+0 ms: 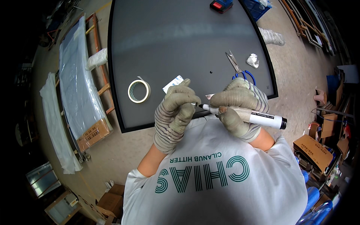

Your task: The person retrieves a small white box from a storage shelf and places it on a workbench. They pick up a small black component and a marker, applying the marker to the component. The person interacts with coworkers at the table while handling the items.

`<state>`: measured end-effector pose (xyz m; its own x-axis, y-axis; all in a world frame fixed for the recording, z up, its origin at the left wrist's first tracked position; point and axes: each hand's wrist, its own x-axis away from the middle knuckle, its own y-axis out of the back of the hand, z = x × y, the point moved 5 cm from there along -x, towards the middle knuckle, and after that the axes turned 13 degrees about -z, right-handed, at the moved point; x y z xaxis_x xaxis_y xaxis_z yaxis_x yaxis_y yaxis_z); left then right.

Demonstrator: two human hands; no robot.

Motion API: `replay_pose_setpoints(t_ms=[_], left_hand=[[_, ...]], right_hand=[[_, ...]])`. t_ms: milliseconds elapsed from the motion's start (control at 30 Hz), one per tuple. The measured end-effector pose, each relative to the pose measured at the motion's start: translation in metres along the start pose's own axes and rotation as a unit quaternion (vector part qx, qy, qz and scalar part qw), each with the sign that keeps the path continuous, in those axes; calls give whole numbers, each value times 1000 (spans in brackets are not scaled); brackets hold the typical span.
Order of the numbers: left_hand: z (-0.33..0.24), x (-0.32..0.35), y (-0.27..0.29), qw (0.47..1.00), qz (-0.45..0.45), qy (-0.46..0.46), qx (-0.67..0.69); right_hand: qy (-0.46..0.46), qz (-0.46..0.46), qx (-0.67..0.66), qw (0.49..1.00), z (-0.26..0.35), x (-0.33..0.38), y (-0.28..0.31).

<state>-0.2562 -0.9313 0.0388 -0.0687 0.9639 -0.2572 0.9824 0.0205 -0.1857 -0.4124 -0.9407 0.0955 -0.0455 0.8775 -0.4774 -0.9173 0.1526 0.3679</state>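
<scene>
Both my hands wear grey striped knit gloves and meet low over the near edge of a dark grey panel (161,48) with a black frame. My right hand (240,101) grips a white marker (262,119) that lies tilted across its fingers. Its bare black tip points left, and its black end points right. My left hand (174,110) is closed in a pinch around a small dark piece, which looks like the marker cap (194,104), mostly hidden by the fingers. Tip and cap are close together. Beyond my left hand lies a white printed packet (173,84).
On the panel are a tape roll (139,91), blue-handled scissors (237,65), a crumpled silvery ball (252,60), a tiny black piece (211,72) and a red-and-blue tool (221,5). Plastic-wrapped panels (80,75) stand left; cardboard (314,152) and clutter lie right.
</scene>
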Motion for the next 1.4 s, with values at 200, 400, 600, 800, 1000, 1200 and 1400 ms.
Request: replay_pose_setpoints(t_ms=[200,400,600,800,1000,1200,1400], left_hand=[[0,2,0,1000,-3,3,-4],[-5,3,-1,1000,-5,12,11],[2,5,0,999,-8,39,37],[4,5,0,998,-11,43,52],[4,3,-4,996,0,55,65],[8,3,-1,994,19,81,67],[9,1,-1,994,16,87,69]], right_hand=[[51,-31,14,998,8,0,-2],[198,7,6,980,8,4,-6],[193,-3,-33,981,-3,12,-6],[152,36,-26,987,9,4,-3],[162,-2,-27,986,7,6,-2],[100,37,-15,994,5,2,-5],[44,3,34,998,4,-5,-5]])
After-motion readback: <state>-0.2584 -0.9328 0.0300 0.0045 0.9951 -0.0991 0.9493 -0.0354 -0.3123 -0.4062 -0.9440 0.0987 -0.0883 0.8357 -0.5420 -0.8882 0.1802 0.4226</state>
